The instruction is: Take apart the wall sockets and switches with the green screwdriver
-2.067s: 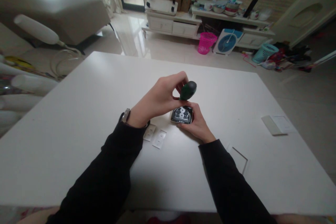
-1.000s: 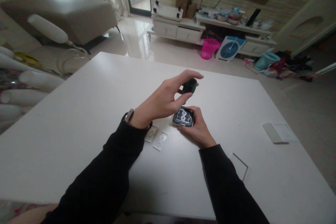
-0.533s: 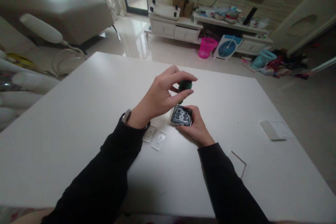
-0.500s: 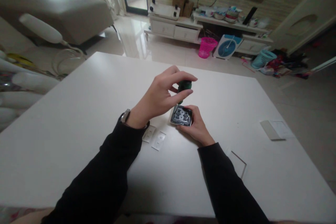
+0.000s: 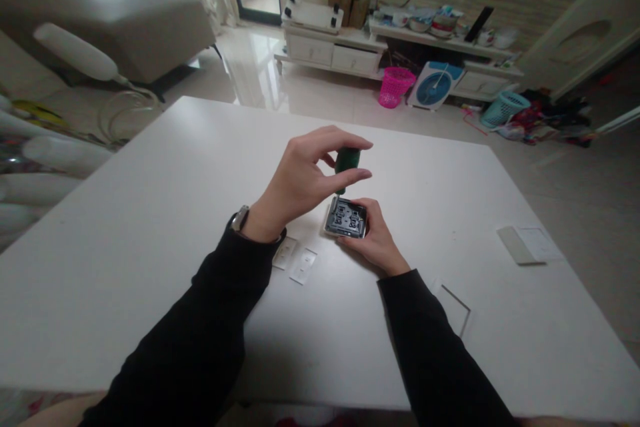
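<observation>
My left hand (image 5: 313,177) is closed around a screwdriver (image 5: 347,161) with a dark green handle. Its index finger and thumb stick out past the handle. The screwdriver stands nearly upright, its short shaft pointing down at the top left corner of a wall socket (image 5: 346,218). The socket's dark inner side with metal parts faces up inside a pale rim. My right hand (image 5: 376,238) grips the socket from its right side, on the table. Two small white socket covers (image 5: 303,265) with slots lie by my left wrist, one partly hidden behind it.
A white square frame (image 5: 457,310) lies on the white table (image 5: 165,213) near my right sleeve. Farther right is a flat pale plate or box (image 5: 527,245). Beyond the table stand a pink basket (image 5: 395,87), a blue and white fan (image 5: 434,85) and a low cabinet (image 5: 310,52).
My left hand has shifted slightly around the screwdriver, and more of the green handle shows between thumb and index finger. My right hand and the socket stay nearly in place.
</observation>
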The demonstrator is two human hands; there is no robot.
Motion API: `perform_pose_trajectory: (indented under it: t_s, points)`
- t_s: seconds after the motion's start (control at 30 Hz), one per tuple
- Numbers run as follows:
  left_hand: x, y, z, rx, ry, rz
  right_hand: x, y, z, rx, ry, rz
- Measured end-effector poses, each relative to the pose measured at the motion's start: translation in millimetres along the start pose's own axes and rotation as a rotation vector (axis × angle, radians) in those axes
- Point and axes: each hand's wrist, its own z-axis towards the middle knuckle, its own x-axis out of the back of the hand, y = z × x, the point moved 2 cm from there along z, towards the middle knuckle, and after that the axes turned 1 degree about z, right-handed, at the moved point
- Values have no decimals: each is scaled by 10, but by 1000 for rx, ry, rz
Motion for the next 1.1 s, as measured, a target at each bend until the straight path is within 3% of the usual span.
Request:
perform_pose_trajectory:
  t_s: [0.13, 0.43, 0.77, 1.1]
  points:
    - [6, -7, -1, -2, 95, 31, 0, 2, -1, 9, -1, -7]
    - [-14, 14, -28, 36, -44, -68, 1, -11, -3, 10, -5, -26]
    - [-49, -40, -22, 36, 19, 7, -7, -3, -19, -18, -16, 40]
    - [53, 25, -53, 33, -247, -154, -7, 7, -14, 54, 11, 8]
